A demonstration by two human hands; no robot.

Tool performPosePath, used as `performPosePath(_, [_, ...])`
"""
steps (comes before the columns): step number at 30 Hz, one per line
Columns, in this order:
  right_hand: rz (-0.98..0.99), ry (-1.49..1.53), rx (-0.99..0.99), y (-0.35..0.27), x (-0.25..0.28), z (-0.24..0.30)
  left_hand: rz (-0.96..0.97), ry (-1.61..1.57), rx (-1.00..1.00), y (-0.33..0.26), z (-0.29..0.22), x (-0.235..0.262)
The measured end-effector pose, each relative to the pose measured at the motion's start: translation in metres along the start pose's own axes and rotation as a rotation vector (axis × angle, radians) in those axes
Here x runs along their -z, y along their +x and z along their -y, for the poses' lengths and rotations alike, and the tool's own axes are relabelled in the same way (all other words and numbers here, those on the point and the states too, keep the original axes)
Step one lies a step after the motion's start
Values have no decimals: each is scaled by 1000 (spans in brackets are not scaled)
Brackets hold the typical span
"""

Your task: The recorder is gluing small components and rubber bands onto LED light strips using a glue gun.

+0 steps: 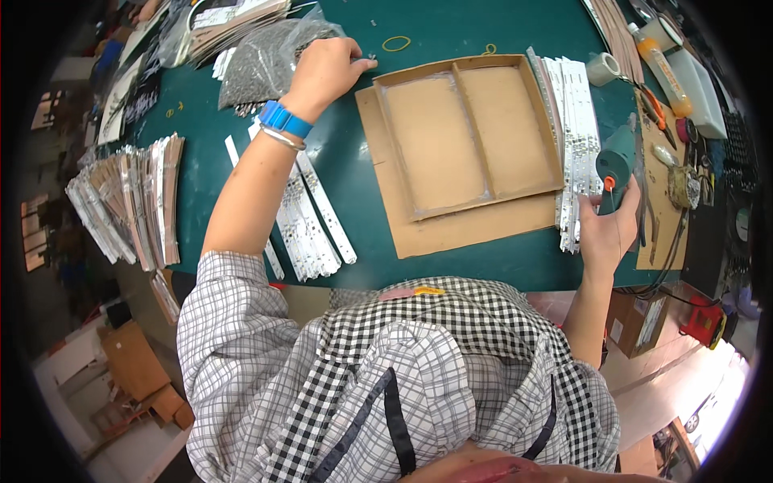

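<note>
My left hand (pixel 322 76) reaches to the far side of the table, beside an open clear plastic bag (pixel 262 68) full of small grey parts. Its thumb and fingers are drawn together near the tray's far left corner; a tiny grey piece seems to show at the fingertips, too small to name. At the right, my right hand (pixel 608 233) is wrapped round a green glue gun (pixel 617 153) with an orange trigger, held over white strips (pixel 578 113). Between the hands, a shallow two-part cardboard tray (pixel 435 137) lies slightly turned on a flat cardboard sheet (pixel 403 237).
White strips with small components (pixel 306 233) lie below my left forearm. Stacked strips (pixel 133 201) stand at the left edge. Beyond the tray is a yellow rubber band (pixel 396 43). Orange-handled pliers (pixel 654 109), a tape roll (pixel 602 69) and a white bottle (pixel 696 92) crowd the right side.
</note>
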State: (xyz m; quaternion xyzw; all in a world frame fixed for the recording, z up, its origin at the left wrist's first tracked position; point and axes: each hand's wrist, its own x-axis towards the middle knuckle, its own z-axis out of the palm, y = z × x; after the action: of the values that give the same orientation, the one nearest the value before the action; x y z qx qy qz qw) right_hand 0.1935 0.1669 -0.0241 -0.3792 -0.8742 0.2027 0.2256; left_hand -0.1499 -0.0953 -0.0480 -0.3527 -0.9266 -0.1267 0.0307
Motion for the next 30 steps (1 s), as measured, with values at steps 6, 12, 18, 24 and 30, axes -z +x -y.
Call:
performPosePath(6, [-20,169,-34,-3,2,-7,43,-165,-20,19,12,-35])
performPosePath(12, [-124,532,-38,-14,10,-7,-17,-97,-74,13,9,-35])
performPosePath(18, [135,976,-199,-40,28,51,43,-203,-28,17,6,-37])
performPosePath(24, [388,909,-246,-62,-16,53,-9,-138,-134,18,3,-39])
performPosePath(30, [402,783,-191,-72,-23,52,-105,-265,-35,14,4,-34])
